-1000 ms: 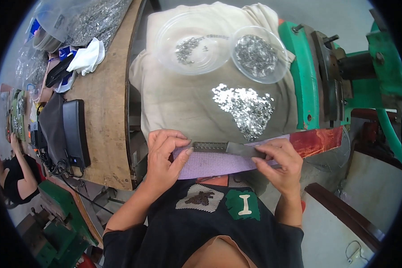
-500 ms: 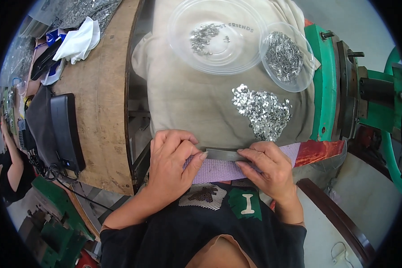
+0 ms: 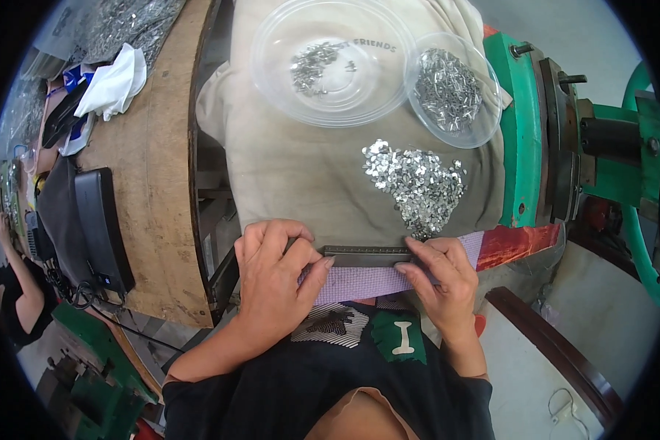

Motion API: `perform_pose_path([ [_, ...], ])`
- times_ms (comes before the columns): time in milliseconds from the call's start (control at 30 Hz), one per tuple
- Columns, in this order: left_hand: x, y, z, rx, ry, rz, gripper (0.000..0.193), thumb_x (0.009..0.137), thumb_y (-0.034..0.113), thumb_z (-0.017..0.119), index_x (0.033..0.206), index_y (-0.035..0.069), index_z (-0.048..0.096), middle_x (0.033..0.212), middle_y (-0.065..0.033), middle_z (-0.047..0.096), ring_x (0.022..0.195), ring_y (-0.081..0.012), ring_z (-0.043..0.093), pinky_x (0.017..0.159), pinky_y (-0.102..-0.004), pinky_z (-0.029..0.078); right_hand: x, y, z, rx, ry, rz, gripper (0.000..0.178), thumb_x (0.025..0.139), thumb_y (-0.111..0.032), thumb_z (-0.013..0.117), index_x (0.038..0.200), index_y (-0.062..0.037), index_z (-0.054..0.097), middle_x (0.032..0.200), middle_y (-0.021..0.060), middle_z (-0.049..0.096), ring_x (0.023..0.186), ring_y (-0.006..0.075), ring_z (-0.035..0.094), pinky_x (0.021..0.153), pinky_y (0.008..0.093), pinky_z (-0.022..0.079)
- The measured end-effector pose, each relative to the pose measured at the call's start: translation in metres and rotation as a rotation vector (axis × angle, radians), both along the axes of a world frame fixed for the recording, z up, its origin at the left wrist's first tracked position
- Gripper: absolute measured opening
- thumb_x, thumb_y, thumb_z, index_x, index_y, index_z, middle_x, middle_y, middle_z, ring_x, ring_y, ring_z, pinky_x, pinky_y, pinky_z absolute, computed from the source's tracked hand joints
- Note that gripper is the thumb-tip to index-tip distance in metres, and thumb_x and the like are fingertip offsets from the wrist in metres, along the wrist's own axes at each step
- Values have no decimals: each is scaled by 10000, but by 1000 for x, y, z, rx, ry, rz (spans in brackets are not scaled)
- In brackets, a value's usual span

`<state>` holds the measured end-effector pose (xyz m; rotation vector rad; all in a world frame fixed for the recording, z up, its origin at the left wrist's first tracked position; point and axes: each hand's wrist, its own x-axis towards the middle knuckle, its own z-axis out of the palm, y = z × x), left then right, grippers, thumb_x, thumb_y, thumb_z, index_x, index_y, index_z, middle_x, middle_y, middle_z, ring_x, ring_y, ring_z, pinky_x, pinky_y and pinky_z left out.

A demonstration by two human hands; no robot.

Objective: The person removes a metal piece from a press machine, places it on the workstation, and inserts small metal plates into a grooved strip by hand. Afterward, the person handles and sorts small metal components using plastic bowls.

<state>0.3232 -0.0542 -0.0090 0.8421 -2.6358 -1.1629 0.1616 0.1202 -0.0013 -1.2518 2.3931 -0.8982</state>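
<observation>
Both hands have drawn nearer the body since the earlier frame. Left hand (image 3: 275, 275) and right hand (image 3: 441, 273) pinch the ends of a dark metal bar (image 3: 365, 254) lying on lilac webbing (image 3: 374, 281) at the cloth's (image 3: 301, 172) near edge. Risk: a nudge scatters the adjacent loose silver pieces (image 3: 416, 185). Bar looks narrow, flat, dull.

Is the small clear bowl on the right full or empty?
Partly full. The small bowl stands upright on the cloth, and a layer of small metal pieces covers its bottom.

bare cloth (image 3: 293, 169) ahead — metal scrap pile (image 3: 414, 183) rightward
</observation>
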Motion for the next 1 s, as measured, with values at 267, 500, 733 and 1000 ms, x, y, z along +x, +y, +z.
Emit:
perform_pose_path([
  [267, 3, -6, 6, -125, -3, -175, 296, 709, 153, 784, 981, 106, 680, 1033, -23, 587, 1030, -264, 515, 884, -404, 342, 2, 11, -13, -158, -1, 2, 315, 680, -75, 843, 980, -39, 753, 908, 89, 671, 757, 218, 649, 637, 314, 524],
  [500, -5, -7, 14, -295, 117, -280, 299, 656, 135, 784, 941, 107, 697, 993, -13, 631, 995, -250, 556, 889, -397, 339, -4, 21, -8, -232, 35, 77, 319, 735, -90, 790, 1038, -43, 701, 928, 83, 660, 767, 250, 654, 649, 344, 534],
  [733, -31, -6, 27, -490, 31, -454, 316, 637, 138, 781, 943, 107, 708, 1008, -16, 641, 1006, -230, 575, 897, -400, 346, -8, 36, -23, -344, 36, 102, 264, 805, -127, 744, 1051, -50, 687, 983, 79, 642, 851, 248, 657, 696, 346, 553],
  [1000, -132, 4, 93, -738, 303, -802, 205, 763, 133, 647, 965, 105, 656, 979, -14, 632, 952, -184, 601, 856, -337, 420, -55, 76, 32, -503, 229, -63, 241, 718, -101, 829, 940, -63, 743, 837, 60, 675, 670, 185, 665, 562, 303, 551],
])
